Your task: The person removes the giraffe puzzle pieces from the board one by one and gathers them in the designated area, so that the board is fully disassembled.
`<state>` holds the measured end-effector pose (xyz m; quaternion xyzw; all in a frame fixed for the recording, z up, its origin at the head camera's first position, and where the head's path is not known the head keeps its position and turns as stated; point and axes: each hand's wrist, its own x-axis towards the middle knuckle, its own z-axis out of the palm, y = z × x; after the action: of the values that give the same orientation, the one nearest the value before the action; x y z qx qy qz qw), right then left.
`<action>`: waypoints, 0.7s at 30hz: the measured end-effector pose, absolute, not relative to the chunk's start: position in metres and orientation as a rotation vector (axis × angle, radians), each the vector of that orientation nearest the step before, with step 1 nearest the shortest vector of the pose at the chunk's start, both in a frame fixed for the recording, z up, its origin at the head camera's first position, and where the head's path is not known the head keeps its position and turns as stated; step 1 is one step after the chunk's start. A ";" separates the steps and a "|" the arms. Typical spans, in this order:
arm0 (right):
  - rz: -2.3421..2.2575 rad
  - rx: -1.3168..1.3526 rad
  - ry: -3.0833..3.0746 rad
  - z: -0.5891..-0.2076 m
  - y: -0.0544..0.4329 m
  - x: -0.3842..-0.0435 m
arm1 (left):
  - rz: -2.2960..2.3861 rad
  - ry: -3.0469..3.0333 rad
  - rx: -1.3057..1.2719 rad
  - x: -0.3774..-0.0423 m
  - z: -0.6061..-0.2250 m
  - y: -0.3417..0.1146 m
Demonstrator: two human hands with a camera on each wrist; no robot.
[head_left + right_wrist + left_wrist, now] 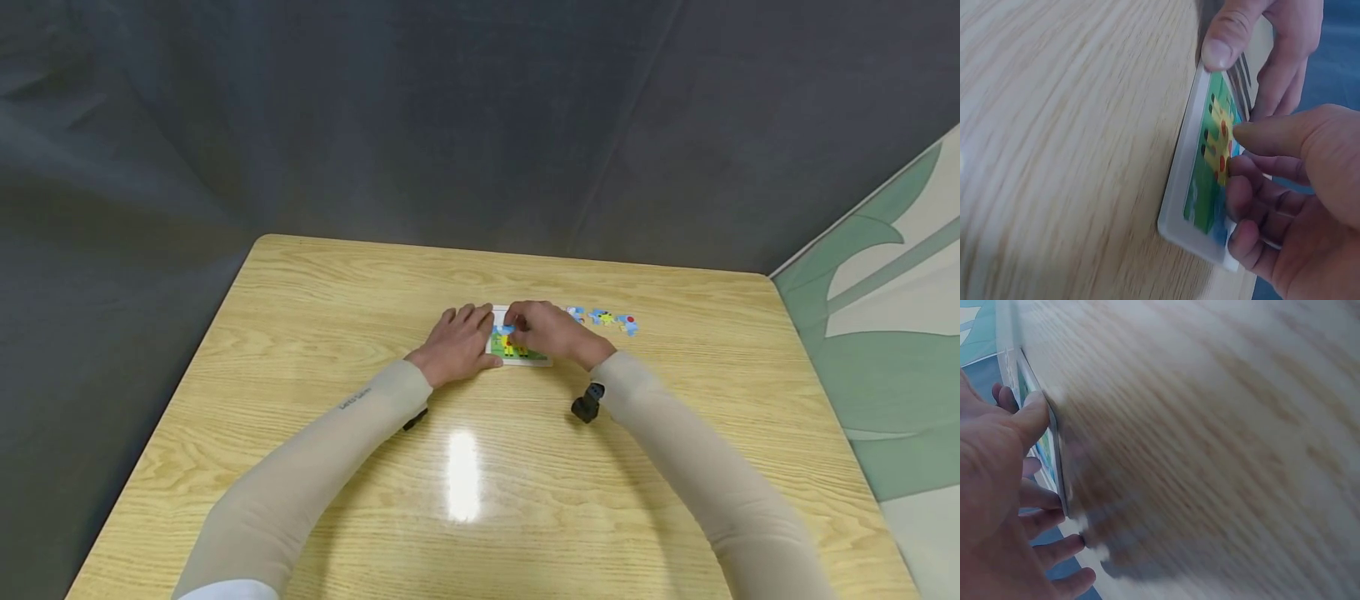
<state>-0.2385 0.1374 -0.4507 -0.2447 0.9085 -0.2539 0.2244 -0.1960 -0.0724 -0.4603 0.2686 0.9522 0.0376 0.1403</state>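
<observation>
One shallow white puzzle tray (1182, 187) is lying flat on the table, beyond its middle and between the two hands. The tray is containing picture pieces showing a yellow figure (1219, 137) with red spots on a green ground; its upper part is showing white in the head view. The number of pieces inside is not being revealed, since fingers are covering part of the picture.

One left hand (461, 342) is lying along the tray's left side, fingers extended and slightly spread, its thumb touching the near corner of the rim. One right hand (555, 329) is reaching over the tray from the right with fingers bent and thumb and forefinger close together at the picture; whether they are holding a piece cannot be told.

Three loose puzzle pieces (602, 317), partly blue, are lying in a row on the table just beside the right hand.

Two beige sleeves (315, 467) are covering the forearms, and two black wrist devices (587, 404) are hanging below the wrists. One wood-grained table (525, 500) is supporting everything; one dark curtain (450, 125) is standing behind it, and one green-and-white patterned panel (885, 383) is bordering its right side.
</observation>
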 end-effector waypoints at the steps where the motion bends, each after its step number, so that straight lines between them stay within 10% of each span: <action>1: -0.688 -0.672 2.497 -0.451 0.136 -0.239 | 0.117 2.748 0.774 -0.196 -0.461 -0.073; 21: -0.767 -0.558 2.387 -0.449 0.125 -0.249 | 0.245 2.745 0.790 -0.201 -0.466 -0.078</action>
<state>-0.2489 0.1253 -0.4486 -0.2084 0.8914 -0.2865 0.2826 -0.2006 -0.0775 -0.4662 0.2730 0.9485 0.0846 0.1368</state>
